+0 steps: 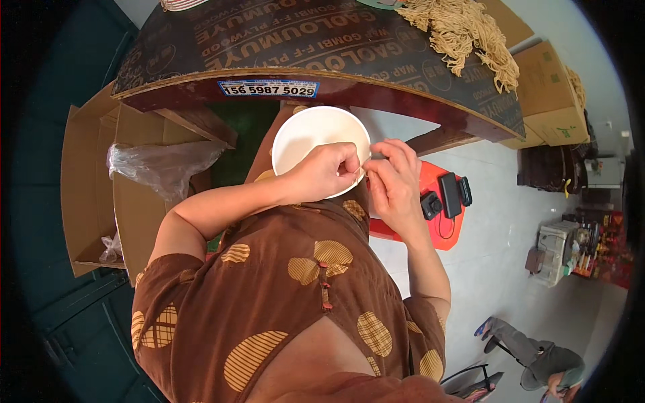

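A white round bowl (314, 138) rests in front of my chest, just below the edge of a dark plywood tabletop (316, 40). My left hand (327, 171) is closed over the bowl's near rim, fingers pinched. My right hand (393, 178) meets it at the right rim, fingertips pinching something thin and pale between the two hands; what it is cannot be made out. A heap of tan string-like strands (463, 30) lies on the tabletop at the upper right.
An open cardboard box (91, 181) with a crumpled clear plastic bag (161, 164) stands at my left. A red stool (443, 215) with black devices sits at my right. More cardboard boxes (551, 101) stand at the far right. Another person's legs (531, 352) show at lower right.
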{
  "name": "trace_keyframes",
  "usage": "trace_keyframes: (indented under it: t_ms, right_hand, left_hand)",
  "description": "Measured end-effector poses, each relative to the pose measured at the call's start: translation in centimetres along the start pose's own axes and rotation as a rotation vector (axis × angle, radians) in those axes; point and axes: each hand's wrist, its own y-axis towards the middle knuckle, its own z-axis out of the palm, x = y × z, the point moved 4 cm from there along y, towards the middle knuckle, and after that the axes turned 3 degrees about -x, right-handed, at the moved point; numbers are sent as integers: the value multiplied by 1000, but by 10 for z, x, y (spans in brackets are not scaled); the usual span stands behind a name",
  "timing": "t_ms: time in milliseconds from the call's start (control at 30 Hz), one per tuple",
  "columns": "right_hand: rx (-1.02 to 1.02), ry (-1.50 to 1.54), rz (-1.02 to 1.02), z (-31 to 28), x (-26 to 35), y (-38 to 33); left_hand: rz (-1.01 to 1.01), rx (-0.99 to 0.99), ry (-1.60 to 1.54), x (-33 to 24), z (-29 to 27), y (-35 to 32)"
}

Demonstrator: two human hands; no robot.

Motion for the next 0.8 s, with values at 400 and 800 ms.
trace_keyframes:
  t_ms: [400,800]
  right_hand:
    - [136,109,-4,4,0,8]
    - [269,22,-9,17,-5,14]
  left_hand:
    - [431,-188,324,-22,-3,-9]
    - [601,-189,521,-31,3,-18]
